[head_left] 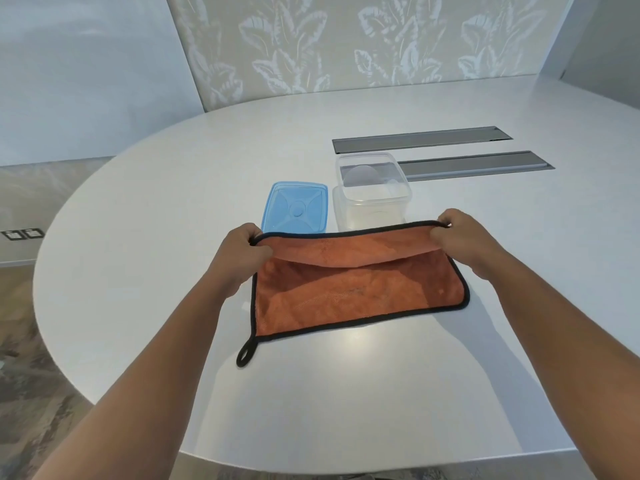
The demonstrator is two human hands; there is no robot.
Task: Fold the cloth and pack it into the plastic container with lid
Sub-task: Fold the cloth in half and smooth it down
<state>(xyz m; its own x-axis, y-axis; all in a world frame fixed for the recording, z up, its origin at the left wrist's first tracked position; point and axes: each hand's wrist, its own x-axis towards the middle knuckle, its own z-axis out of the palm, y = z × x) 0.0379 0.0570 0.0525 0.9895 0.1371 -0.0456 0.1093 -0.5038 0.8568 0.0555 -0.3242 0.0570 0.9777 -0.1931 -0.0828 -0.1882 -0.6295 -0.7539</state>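
- The orange cloth (356, 289) (black-edged, with a loop at its near left corner) lies on the white table (173, 202), its far edge lifted.
- The left hand (242, 252) pinches the cloth's far left corner.
- The right hand (464, 237) pinches its far right corner.
- Just beyond the cloth stands the clear container (372, 192), open.
- The blue lid (296, 207) lies left of the container.

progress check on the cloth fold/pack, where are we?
Done: blue lid is off, lying left of the open clear container. In hand: left hand and right hand pinch the far corners of the orange cloth, raised over its near half on the table; first fold unfinished. Left: finish folding, pack it, fit the lid.
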